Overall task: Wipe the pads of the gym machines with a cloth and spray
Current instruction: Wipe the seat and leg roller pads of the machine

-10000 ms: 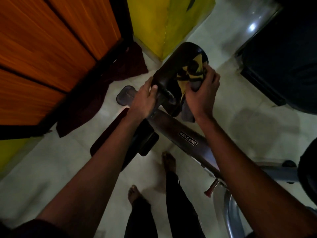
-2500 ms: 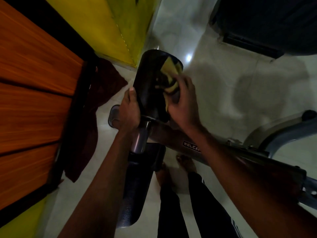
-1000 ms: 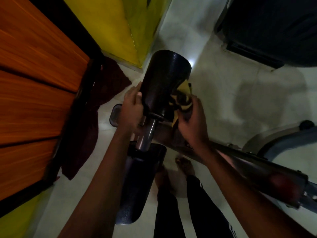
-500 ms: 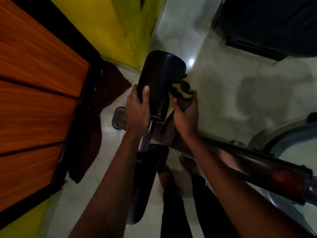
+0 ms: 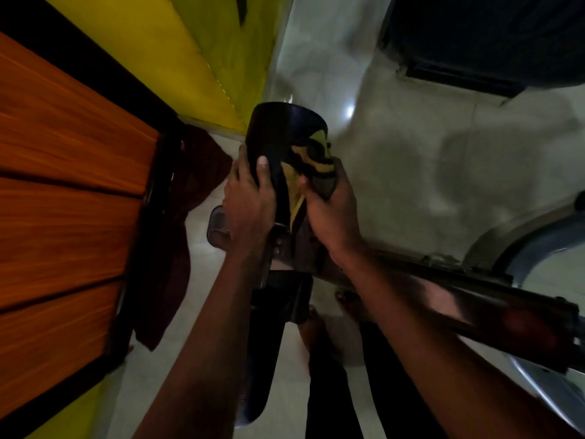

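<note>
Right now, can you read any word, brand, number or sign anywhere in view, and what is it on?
No text can be read in this view.
Metal beam: no lettering shows on its visible part.
Cloth in the right hand: yellow and dark pattern, no letters.
Yellow wall: a dark mark at the top, too blurred to read.

Glossy blk pad (image 5: 272, 131), cloth rag (image 5: 316, 160), shiny metal bar (image 5: 459, 299)

Left hand (image 5: 248, 201) on roller pad (image 5: 278, 144) left side; right hand (image 5: 332, 213) presses cloth (image 5: 313, 163) on right.
</note>
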Tool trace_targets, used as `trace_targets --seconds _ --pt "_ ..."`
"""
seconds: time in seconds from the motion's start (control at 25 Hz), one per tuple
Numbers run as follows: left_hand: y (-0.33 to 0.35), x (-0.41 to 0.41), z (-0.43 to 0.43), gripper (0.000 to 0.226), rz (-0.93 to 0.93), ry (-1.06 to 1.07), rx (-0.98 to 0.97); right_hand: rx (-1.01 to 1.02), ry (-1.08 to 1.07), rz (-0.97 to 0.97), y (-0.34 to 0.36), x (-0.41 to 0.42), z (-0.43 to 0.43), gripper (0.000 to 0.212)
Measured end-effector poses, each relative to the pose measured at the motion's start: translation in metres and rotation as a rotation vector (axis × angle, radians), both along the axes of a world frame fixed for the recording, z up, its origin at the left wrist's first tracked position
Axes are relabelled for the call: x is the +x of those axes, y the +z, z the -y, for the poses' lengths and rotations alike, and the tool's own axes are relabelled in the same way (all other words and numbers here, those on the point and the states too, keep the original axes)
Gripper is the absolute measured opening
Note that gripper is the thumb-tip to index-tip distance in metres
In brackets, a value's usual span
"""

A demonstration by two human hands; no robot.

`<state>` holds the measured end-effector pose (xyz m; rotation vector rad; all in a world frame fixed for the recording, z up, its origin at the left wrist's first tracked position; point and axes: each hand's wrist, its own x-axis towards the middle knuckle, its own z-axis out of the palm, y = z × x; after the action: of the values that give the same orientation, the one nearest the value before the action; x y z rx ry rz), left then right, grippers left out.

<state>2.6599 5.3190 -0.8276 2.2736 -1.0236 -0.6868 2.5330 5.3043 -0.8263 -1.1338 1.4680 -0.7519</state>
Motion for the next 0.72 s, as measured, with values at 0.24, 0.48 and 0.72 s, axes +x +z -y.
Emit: trace_targets --seconds 0.24,0.48,0.72 --pt "-0.009 0.033 0.001 0.057 -0.263 -0.024 0.100 0.095 -0.248 -0.043 -0.005 0.012 0.058 0.041" --pt "0.002 0.021 -0.004 0.051 -0.003 -0.074 -0.096 0.113 -0.133 -0.099 -0.003 0.003 0.047 0.049" --pt "-0.006 0.002 -0.013 0.074 0.149 -0.230 0.009 0.164 -0.227 -0.168 -0.014 0.013 0.062 0.048"
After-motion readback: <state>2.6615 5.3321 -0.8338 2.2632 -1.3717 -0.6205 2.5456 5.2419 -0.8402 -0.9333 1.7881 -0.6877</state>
